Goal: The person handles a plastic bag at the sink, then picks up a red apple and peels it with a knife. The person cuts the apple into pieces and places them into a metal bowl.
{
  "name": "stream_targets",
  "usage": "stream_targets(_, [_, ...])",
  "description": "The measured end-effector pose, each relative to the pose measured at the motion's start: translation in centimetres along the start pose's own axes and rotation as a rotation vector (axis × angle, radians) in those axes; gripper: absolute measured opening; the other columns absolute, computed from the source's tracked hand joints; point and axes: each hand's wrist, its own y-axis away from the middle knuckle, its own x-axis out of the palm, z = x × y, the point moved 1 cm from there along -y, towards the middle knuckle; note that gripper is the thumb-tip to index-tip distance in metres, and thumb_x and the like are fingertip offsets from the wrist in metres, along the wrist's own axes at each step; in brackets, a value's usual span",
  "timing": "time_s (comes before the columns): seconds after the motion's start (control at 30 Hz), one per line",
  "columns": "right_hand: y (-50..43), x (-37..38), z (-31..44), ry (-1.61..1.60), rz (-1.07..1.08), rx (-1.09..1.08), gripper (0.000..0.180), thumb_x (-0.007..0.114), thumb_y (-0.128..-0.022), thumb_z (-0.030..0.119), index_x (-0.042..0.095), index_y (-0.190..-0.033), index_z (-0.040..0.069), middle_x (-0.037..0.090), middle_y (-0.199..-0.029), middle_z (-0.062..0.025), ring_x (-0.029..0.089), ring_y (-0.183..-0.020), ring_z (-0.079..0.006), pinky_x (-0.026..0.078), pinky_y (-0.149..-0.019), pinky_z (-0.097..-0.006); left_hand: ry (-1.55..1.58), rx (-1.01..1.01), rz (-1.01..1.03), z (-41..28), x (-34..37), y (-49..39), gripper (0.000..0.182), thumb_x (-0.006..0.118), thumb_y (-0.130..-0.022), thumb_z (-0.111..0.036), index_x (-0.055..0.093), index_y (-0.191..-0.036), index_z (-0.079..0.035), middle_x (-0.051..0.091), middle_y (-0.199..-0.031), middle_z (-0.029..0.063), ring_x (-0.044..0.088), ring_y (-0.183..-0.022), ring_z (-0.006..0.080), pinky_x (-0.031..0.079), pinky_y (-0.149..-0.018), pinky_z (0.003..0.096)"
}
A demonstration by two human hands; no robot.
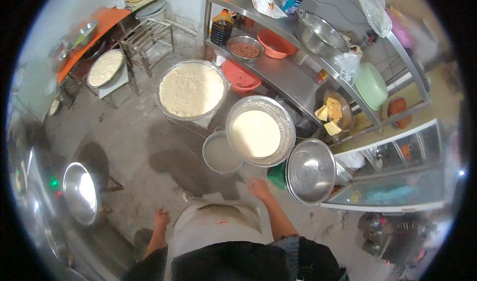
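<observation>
My left hand (162, 218) hangs beside the pale apron (218, 225), loosely curled, with nothing visible in it. My right hand (259, 188) is stretched forward with bent fingers, just below a large metal bowl of creamy white batter (256, 133). Whether those fingers hold anything is too blurred to tell. Left of the batter bowl, partly under its rim, is a bucket of cloudy liquid (222, 152). To the right of my hand a metal basin (311, 171) stands tilted above a green container (277, 175). Farther ahead is a wide basin of pale, flour-like material (192, 89).
Steel shelving (275, 77) runs along the right, bearing bowls, an orange basin (275, 44) and a jug of dark liquid (222, 26). A glass-topped cabinet (387, 191) stands right. At left are another pale-filled basin (106, 68), a metal frame stand (149, 38) and a shiny bowl (80, 193).
</observation>
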Motion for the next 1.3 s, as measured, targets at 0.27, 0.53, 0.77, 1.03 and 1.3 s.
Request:
stream_targets(0.27, [-6.0, 5.0, 11.9, -0.071, 0.159, -0.103, 0.039, 0.061, -0.093, 0.033, 0.067, -0.122, 0.007, 0.069, -0.116, -0.0176, 0.068, -0.1, -0.036, 0.053, -0.091, -0.0462, 0.558, -0.128, 0.157, 1.3, -15.7, -11.1, 0.045, 0.046, -0.101, -0.033, 0.047, -0.141, -0.013, 0.061, -0.125, 0.0129, 0.059, -0.091, 0.0292, 0.05, -0.079, 0.0494])
stream_targets(0.53, [-18.6, -12.5, 5.0, -0.549, -0.052, 0.326, 0.052, 0.069, -0.094, 0.032, 0.053, -0.139, 0.013, 0.066, -0.117, -0.0068, 0.071, -0.093, -0.0232, 0.059, -0.073, -0.0385, 0.61, -0.355, -0.114, -3.1, -12.4, -10.3, 0.05, 0.04, -0.102, -0.036, 0.042, -0.146, -0.013, 0.053, -0.137, 0.0141, 0.052, -0.117, 0.0288, 0.045, -0.097, 0.05])
stream_targets(0.77, [-30.3, -33.9, 6.7, -1.345, -0.898, 0.176, 0.061, 0.071, -0.092, 0.049, 0.052, -0.124, 0.001, 0.057, -0.113, -0.015, 0.069, -0.071, -0.028, 0.061, -0.055, -0.0355, 0.289, -0.297, -0.06, -13.3, -12.1, -10.5, 0.052, 0.044, -0.101, -0.031, 0.036, -0.149, -0.011, 0.054, -0.131, 0.0163, 0.055, -0.106, 0.0299, 0.047, -0.087, 0.0485])
stream_targets(1.03, [-38.3, -53.0, 3.1, -1.618, -0.969, 0.21, 0.063, 0.06, -0.096, 0.049, 0.046, -0.138, 0.005, 0.049, -0.135, -0.0225, 0.063, -0.1, -0.038, 0.065, -0.063, -0.0448, 0.125, -0.19, -0.089, -28.7, -10.6, -13.9, 0.058, 0.049, -0.1, -0.024, 0.028, -0.151, -0.009, 0.055, -0.125, 0.0189, 0.059, -0.093, 0.0311, 0.048, -0.076, 0.0467])
stream_targets(1.3, [-39.6, -50.2, 1.9, -1.934, -1.026, 0.119, 0.04, 0.047, -0.095, 0.013, 0.043, -0.13, -0.005, 0.05, -0.126, -0.0277, 0.062, -0.103, -0.0442, 0.065, -0.071, -0.0564, 0.009, -0.124, -0.004, -38.0, -4.6, -19.2, 0.066, 0.054, -0.099, -0.018, 0.021, -0.154, -0.007, 0.055, -0.118, 0.0215, 0.062, -0.08, 0.0323, 0.05, -0.065, 0.0448])
